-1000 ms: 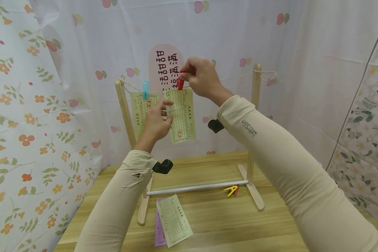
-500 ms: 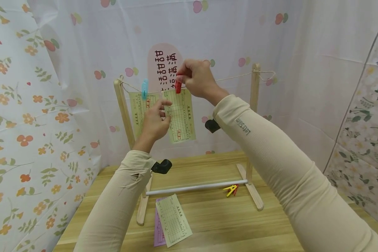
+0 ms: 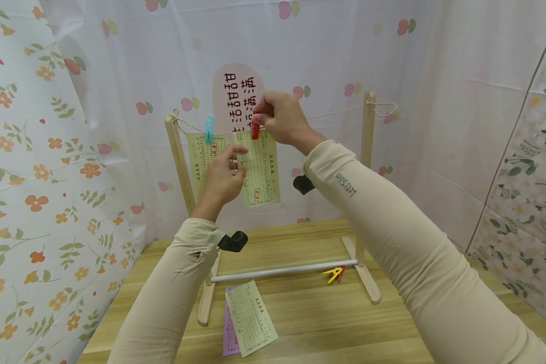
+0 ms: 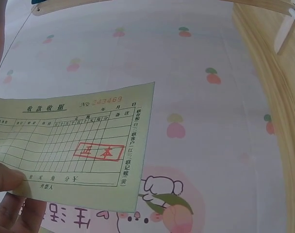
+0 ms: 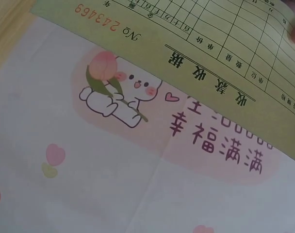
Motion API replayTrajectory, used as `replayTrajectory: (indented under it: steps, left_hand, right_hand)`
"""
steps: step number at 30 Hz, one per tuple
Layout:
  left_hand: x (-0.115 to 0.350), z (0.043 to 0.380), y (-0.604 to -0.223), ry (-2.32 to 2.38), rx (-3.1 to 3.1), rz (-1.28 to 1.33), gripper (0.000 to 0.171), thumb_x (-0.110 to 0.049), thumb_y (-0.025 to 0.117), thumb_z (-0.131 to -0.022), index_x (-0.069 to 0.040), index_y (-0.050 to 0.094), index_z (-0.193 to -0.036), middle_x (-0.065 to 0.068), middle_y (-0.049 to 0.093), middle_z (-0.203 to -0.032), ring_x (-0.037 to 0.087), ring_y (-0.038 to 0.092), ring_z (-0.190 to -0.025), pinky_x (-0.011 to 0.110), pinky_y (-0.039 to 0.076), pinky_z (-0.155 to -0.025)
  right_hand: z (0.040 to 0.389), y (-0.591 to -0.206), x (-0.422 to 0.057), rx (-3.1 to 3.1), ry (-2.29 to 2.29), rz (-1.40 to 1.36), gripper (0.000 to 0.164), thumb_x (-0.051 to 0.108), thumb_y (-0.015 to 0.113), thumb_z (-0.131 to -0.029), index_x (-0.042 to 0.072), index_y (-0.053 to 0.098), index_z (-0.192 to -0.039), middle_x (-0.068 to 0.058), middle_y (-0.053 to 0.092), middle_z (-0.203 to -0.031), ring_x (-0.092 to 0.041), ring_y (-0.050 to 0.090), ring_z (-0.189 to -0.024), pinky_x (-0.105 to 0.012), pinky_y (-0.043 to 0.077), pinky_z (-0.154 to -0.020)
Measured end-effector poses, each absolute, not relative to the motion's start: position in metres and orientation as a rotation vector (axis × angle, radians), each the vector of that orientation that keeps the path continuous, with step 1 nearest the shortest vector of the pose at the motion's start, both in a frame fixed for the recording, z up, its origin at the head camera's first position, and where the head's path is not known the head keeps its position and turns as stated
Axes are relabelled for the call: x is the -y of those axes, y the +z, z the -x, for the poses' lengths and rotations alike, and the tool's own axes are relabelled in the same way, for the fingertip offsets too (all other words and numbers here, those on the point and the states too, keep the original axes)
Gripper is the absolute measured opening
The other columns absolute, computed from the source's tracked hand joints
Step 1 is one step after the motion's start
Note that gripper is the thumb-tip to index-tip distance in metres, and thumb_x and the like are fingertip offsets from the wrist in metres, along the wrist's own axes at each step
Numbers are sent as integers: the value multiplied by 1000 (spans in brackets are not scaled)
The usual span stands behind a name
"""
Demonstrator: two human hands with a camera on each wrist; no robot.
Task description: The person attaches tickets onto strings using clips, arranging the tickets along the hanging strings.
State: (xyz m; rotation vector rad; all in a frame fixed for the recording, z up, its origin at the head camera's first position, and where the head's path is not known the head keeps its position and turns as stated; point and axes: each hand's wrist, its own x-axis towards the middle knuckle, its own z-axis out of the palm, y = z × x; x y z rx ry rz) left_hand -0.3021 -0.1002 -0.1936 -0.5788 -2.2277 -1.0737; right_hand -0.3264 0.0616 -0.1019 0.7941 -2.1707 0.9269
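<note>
Pinching clip (image 3: 255, 131), seemingly; head view only.

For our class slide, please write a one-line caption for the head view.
Right hand pinches a red clothespin at the top of a yellow-green slip that the left hand holds.

From here I read 收款收据 and No 243469 on the raised yellow slip (image 4: 65, 145), 本 in its red stamp (image 4: 100, 151), LetsSlim on the right sleeve (image 3: 391, 237), and 幸福满满 on the curtain (image 5: 133, 179).
</note>
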Motion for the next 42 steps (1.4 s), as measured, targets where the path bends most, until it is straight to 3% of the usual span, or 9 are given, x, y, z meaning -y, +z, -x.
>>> replayTrajectory:
  steps: [11,21,42]
  left_hand:
    - [101,303,-196,-1047,2235,578,32,2,57,-81,-12,56,-110,13,56,-106,23,58,-88,38,49,-71]
    - [101,304,-197,-1025,2238,576,33,2,57,-82,-13,55,-111,12,56,-107,23,59,-87,38,49,-70]
    - [101,306,-198,-1022,2244,572,34,3,56,-82,-12,55,-113,10,57,-103,21,58,-85,36,49,-69]
  right_hand:
    - [328,-105,-60,2219,907,-776,5,9,65,-84,10,60,-82,0,63,-79,-8,57,-68,-19,46,-64]
    - [328,-106,-61,2231,874,-795,6,11,66,-83,8,62,-85,0,64,-80,-7,57,-68,-19,45,-63]
    - [327,-106,-63,2295,849,-828,26,22,66,-83,3,62,-100,-2,63,-86,-8,58,-73,-18,45,-68]
